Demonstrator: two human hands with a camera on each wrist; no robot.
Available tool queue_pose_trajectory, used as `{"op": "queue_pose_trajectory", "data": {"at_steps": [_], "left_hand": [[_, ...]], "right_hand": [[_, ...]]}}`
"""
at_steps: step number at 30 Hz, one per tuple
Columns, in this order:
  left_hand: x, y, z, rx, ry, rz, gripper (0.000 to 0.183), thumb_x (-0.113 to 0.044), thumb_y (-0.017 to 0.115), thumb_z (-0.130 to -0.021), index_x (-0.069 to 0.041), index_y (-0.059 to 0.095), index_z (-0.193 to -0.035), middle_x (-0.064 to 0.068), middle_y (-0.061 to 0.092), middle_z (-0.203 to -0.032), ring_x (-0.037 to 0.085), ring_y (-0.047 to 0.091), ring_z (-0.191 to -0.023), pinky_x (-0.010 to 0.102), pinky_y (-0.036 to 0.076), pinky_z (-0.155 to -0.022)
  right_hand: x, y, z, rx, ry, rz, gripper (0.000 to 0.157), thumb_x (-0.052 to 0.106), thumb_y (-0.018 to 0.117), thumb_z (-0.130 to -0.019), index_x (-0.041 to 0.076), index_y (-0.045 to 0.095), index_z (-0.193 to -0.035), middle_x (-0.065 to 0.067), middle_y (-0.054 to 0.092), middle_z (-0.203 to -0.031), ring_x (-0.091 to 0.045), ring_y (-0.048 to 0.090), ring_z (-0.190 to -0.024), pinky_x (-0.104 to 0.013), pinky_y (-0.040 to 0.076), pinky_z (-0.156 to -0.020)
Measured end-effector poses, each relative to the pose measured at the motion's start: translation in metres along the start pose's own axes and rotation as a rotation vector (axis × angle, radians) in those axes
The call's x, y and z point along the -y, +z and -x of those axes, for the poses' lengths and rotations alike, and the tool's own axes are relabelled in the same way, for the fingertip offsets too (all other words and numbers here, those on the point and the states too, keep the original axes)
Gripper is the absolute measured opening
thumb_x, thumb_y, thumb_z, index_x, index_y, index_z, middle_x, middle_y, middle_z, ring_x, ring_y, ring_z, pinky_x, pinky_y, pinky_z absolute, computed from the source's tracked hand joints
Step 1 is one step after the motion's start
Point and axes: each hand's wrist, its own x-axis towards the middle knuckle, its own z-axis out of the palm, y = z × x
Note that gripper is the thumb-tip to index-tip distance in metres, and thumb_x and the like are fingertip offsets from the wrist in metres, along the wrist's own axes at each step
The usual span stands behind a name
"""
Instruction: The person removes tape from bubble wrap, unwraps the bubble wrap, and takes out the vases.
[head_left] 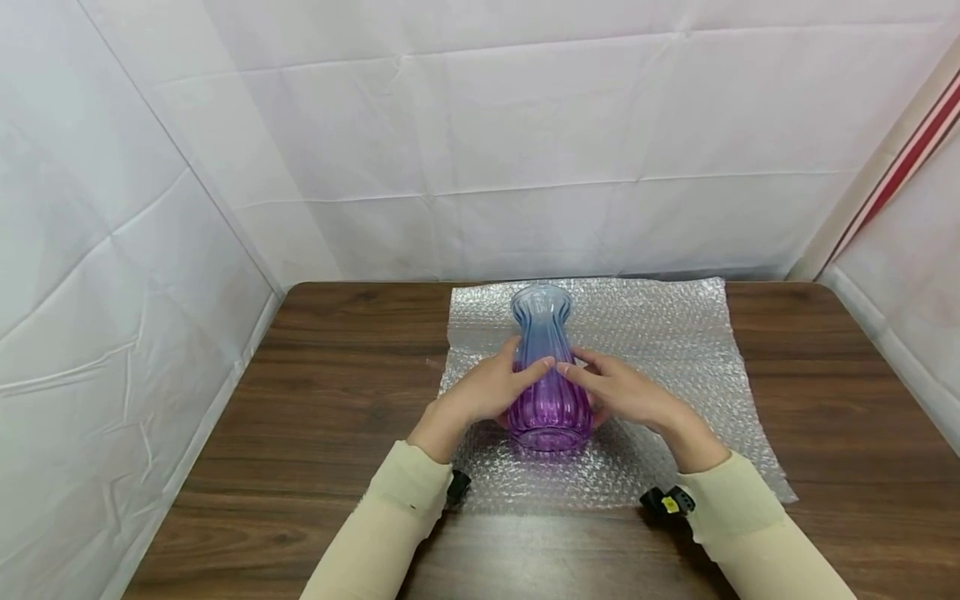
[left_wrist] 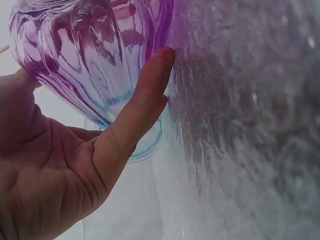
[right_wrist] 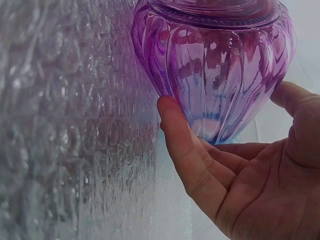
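Note:
A ribbed glass vase point(head_left: 551, 408), blue at its flared mouth and purple toward its base, is on its side over a sheet of bubble wrap point(head_left: 667, 342). Its mouth points to the back wall and its base faces me. My left hand point(head_left: 491, 387) holds the vase from the left, thumb across its top. From the right, my right hand point(head_left: 630, 392) grips it too, and the two thumb tips nearly meet. Both wrist views show fingers curved along the underside of the vase point(right_wrist: 215, 65), close to the wrap.
Dark wood-grain table point(head_left: 322, 400) surrounds the bubble wrap, whose far edge reaches the table's back edge. White cloth walls point(head_left: 525, 125) stand behind and on both sides. A red strip point(head_left: 915, 158) runs down the back right corner.

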Motion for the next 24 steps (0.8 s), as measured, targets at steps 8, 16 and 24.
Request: {"op": "queue_pose_trajectory", "data": {"at_steps": [8,16,24], "left_hand": [[0.0009,-0.0009,-0.0005,0.018,-0.006,0.06,0.095,-0.064,0.053,-0.101,-0.016,0.008,-0.168,0.028,0.048,-0.152,0.034,0.075,-0.09,0.044,0.063,-0.056],[-0.0006,-0.0003,0.0008,0.027,-0.017,0.08,0.095,-0.062,0.054,-0.101,-0.015,0.006,-0.168,0.029,0.044,-0.154,0.037,0.074,-0.093,0.046,0.063,-0.055],[-0.0022,-0.0005,0.0021,0.029,-0.032,0.094,0.094,-0.062,0.054,-0.101,-0.017,0.006,-0.168,0.029,0.043,-0.154,0.039,0.073,-0.093,0.049,0.063,-0.055]], "right_hand": [[-0.0003,0.0004,0.0,0.0,0.0,-0.021,0.081,0.045,0.05,-0.109,-0.001,0.014,-0.165,-0.032,0.06,-0.132,-0.025,0.072,-0.087,-0.043,0.065,-0.069],[0.0007,0.0008,0.0007,-0.006,0.0,-0.03,0.082,0.045,0.051,-0.109,-0.003,0.014,-0.164,-0.035,0.058,-0.135,-0.025,0.073,-0.088,-0.043,0.065,-0.07],[0.0014,0.0007,-0.0002,-0.006,-0.007,-0.026,0.081,0.045,0.051,-0.109,-0.003,0.016,-0.164,-0.036,0.055,-0.136,-0.026,0.072,-0.088,-0.043,0.065,-0.07]]}}
